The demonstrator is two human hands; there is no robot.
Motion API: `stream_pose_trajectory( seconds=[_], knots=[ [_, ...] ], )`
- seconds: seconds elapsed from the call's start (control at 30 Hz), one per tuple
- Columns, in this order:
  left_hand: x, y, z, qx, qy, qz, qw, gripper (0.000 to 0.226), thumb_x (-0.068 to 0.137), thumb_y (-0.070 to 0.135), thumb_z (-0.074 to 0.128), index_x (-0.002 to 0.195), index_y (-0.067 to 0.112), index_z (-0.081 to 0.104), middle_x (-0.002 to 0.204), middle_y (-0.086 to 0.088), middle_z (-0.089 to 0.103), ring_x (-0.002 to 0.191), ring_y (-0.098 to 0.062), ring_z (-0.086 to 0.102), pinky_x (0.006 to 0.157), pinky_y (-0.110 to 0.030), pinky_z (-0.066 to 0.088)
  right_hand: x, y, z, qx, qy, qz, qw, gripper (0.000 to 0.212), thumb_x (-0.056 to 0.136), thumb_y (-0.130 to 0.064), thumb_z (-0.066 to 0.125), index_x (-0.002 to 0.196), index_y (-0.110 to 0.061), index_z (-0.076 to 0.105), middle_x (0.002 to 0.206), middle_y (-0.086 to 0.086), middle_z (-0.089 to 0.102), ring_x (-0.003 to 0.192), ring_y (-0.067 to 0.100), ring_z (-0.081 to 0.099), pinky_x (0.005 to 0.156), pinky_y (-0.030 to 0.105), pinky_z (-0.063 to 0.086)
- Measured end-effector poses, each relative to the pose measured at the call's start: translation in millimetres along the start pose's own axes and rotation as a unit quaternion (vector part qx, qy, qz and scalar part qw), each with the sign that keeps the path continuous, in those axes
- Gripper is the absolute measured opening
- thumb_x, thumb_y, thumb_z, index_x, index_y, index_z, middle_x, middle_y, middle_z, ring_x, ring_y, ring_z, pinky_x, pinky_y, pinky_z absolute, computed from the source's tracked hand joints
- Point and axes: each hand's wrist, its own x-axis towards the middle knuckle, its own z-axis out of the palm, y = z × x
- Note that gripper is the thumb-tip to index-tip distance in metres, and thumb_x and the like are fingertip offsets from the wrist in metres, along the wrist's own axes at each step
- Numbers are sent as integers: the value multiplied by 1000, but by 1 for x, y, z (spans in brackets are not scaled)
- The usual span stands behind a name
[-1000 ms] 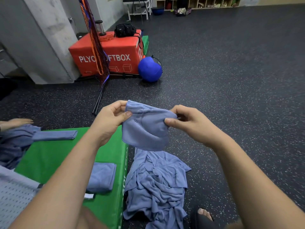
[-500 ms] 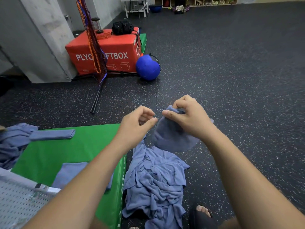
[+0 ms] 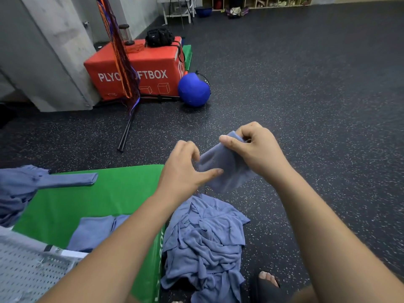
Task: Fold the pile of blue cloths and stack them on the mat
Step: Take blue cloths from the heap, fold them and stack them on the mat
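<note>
Right hand (image 3: 260, 154) pinches a blue cloth (image 3: 225, 171); left hand (image 3: 183, 173) grip unclear. Corners should meet squarely before stacking on the mat (image 3: 98, 200).

We see both forearms bare up to frame edge, L hand (image 3: 185, 171) & R hand (image 3: 255, 154) bare too. Btm right: black open-toe slide (image 3: 262, 290), toes showing. Btm left: white perforated mesh fabric (image 3: 26, 270) w/ black-white tag, poss. our clothing.
</note>
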Motion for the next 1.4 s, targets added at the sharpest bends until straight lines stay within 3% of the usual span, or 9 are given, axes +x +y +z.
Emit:
stream_pose_trajectory(
  seconds=[0.17,0.33,0.47,0.63,0.7,0.83,0.93,1.17,1.4],
  knots=[
    [3,13,3,-39,-51,11,998,89,63,60,91,139,46,48,126,20,61,116,-3,61,96,-34,52,-2,-6,10,-2,-26,-26,999,58,86,-54,84,58,-24,42,81,-4,51,73,8,50,64,28,36],
    [5,9,-4,-21,-127,-24,991,34,73,42,78,102,33,63,85,11,71,80,-9,66,77,-44,56,-2,-2,15,-42,-30,-22,998,55,85,-56,84,61,-21,48,82,-1,53,67,6,47,59,19,33],
    [10,-6,-29,-122,-216,-30,968,30,81,41,85,94,18,71,85,-3,72,79,-9,59,79,-46,54,-3,6,12,-2,-89,15,996,59,84,-67,80,72,-15,54,65,-12,53,58,6,44,59,30,36],
    [6,-14,-63,-306,-266,-87,910,32,95,6,77,126,8,71,124,-17,76,111,-20,70,101,-41,54,-9,19,8,86,-267,68,957,86,65,-65,96,138,-43,57,129,-15,68,117,2,67,105,39,56],
    [8,-18,-72,-326,-275,-87,901,43,94,4,75,136,11,67,133,-17,73,121,-22,69,108,-42,52,-10,23,8,93,-322,79,939,95,65,-49,102,146,-46,52,130,-7,71,121,13,69,109,45,54],
    [10,-30,-87,-358,-321,-82,873,67,93,-5,72,153,19,54,148,-12,65,141,-30,58,117,-47,47,-12,27,19,141,-345,102,923,49,81,-25,94,123,-25,69,112,20,74,95,25,67,87,46,53],
    [12,-41,-95,-358,-348,-82,862,78,91,-14,70,157,20,48,153,-10,61,145,-28,54,119,-48,44,-12,23,25,173,-327,96,924,22,97,-23,79,107,-5,71,97,18,67,88,23,56,76,39,41],
    [14,-47,-83,-283,-264,-164,908,42,96,33,78,131,12,69,127,-7,78,123,-23,72,111,-51,53,-10,-3,52,191,-283,78,937,26,105,-21,66,81,-12,64,71,0,54,62,11,45,55,27,32],
    [3,-92,-91,-371,-154,-173,899,48,92,26,82,135,10,66,133,-15,73,118,-24,70,107,-48,51,-3,-9,86,221,-182,34,957,31,97,-37,79,88,-8,72,71,-1,63,64,10,55,57,25,46]
  ],
)
